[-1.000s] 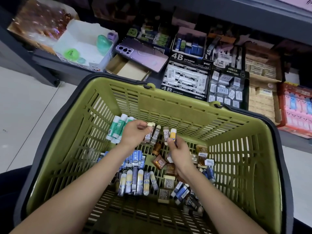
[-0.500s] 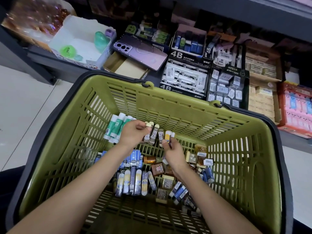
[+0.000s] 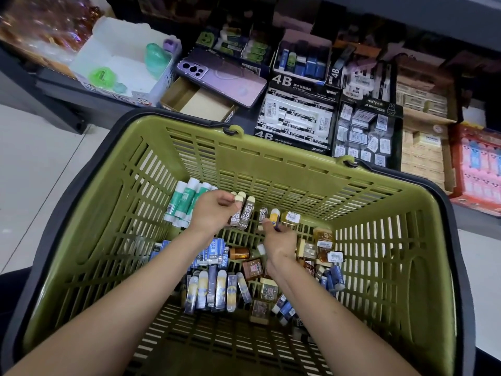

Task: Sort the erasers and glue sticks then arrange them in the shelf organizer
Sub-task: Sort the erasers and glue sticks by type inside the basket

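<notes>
Head view: left hand (image 3: 214, 210) grip pinching 2B erasers (image 3: 245, 214); right hand (image 3: 279, 238) grip pinching yellow eraser (image 3: 275, 215), fingertips hidden.

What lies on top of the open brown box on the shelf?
A purple phone lies across the far edge of the box. The part of the box under it is hidden.
</notes>
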Tool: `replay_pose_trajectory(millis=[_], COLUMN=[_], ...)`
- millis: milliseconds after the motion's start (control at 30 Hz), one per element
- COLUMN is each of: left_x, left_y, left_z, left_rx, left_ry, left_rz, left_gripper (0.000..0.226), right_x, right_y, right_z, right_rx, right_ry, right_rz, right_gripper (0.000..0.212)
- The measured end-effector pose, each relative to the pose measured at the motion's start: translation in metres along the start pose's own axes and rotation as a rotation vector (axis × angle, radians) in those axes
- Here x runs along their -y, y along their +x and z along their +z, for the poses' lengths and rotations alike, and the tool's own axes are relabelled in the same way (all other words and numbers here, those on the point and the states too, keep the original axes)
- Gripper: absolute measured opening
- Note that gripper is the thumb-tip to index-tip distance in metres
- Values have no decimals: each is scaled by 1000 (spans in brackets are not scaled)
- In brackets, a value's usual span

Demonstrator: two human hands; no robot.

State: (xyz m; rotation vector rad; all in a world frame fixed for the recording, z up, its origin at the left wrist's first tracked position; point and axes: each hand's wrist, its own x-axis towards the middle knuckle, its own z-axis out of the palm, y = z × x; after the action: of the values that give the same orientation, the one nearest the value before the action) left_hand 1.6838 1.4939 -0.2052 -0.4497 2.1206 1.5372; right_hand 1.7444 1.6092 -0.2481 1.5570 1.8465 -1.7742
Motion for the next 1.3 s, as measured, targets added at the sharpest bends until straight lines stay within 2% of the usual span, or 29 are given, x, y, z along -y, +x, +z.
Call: replay_pose_trajectory(millis=[67,200,300,367,433,500,600,667,800,900,967,1133,1200,1300], left_x=[-1,-4,-6,-7,-8,-9,-11,-11,-6,-4,-1,5,3,-5], left_y=[0,-2,-2,-3,-5,-8,-11,-12,-5,-1,0,1,0,-5], left_z=[0,-1,-3,-4,-2,2,9,9,-1,-8,-8,-8,-10,-17], left_rx=[-3,-4,23,70,127,161,184,189,10,-58,-41,18,28,51], left_ry=[-4,-14,-36,-70,-101,-123,-146,-130,323,528,591,627,620,634], left_rz=[1,-12,-30,-45,-56,-65,-93,-70,248,377,404,398,387,404], left_gripper=[18,21,18,16,17,20,23,22,17,20,23,27,26,24], right_x=[4,10,13,17,22,26,28,28,26,20,16,15,15,21], right_y=[1,2,-2,-8,-15,-23,-25,-20,-5,4,5,0,-4,-18], right_z=[6,8,-4,-16,-25,-28,-28,-30,-27,-12,-4,-15,-29,-46], right_rx=[-4,23,52,168,341,429,385,356,237,177,155,163,222,386], right_ry=[-8,-119,-129,-52,42,54,21,53,62,-44,-87,-233,-231,-155], right_rz=[77,71,44,13,-55,-128,-155,-104,24,61,65,-61,-59,52], right_gripper=[25,31,18,15,21,28,36,33,16,17,27,29,33,21])
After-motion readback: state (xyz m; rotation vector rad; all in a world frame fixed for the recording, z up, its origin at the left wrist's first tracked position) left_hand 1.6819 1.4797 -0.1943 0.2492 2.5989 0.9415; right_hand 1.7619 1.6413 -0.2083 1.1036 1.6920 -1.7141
